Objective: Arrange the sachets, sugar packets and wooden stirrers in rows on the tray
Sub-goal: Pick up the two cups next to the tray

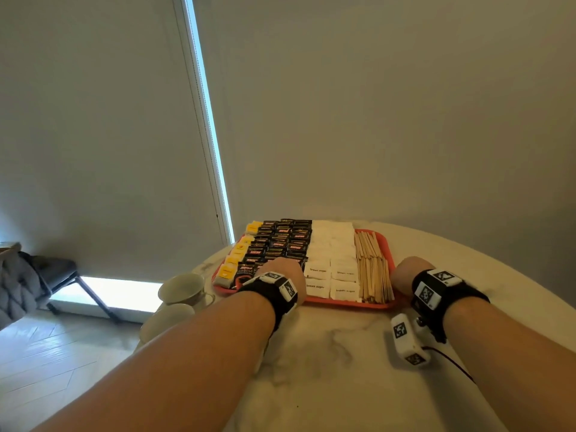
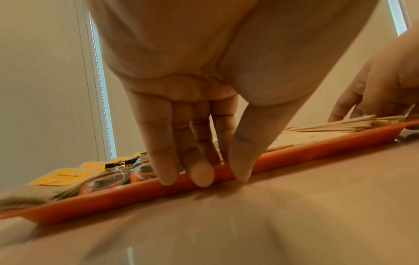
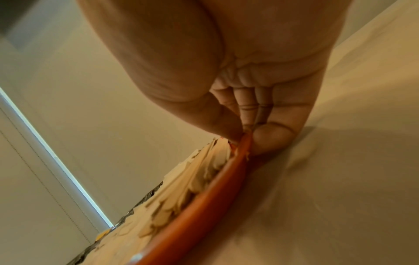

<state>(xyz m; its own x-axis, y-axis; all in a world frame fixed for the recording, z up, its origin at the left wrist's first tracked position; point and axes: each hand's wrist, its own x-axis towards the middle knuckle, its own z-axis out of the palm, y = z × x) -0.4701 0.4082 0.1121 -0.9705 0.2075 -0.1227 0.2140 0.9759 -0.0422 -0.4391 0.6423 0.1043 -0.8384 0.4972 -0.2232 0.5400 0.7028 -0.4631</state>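
Observation:
A red tray (image 1: 343, 302) lies on the marble table. On it, from left to right, run rows of yellow sachets (image 1: 237, 254), black sachets (image 1: 280, 241), white sugar packets (image 1: 333, 244) and wooden stirrers (image 1: 371, 269). My left hand (image 1: 280, 269) is at the tray's near rim (image 2: 317, 148). In the left wrist view the left hand (image 2: 204, 172) points down, thumb and fingers pinching that rim. My right hand (image 1: 405, 272) is at the tray's right edge. Seen from the right wrist, this hand (image 3: 247, 139) pinches the rim (image 3: 204, 206), thumb inside by the stirrers (image 3: 192, 179).
Two pale cups (image 1: 180, 288) stand at the table's left edge beside the tray. A white marker block (image 1: 405, 338) with a cable lies on the table near my right wrist. A dark chair (image 1: 59, 275) stands on the floor at far left. A wall is close behind the tray.

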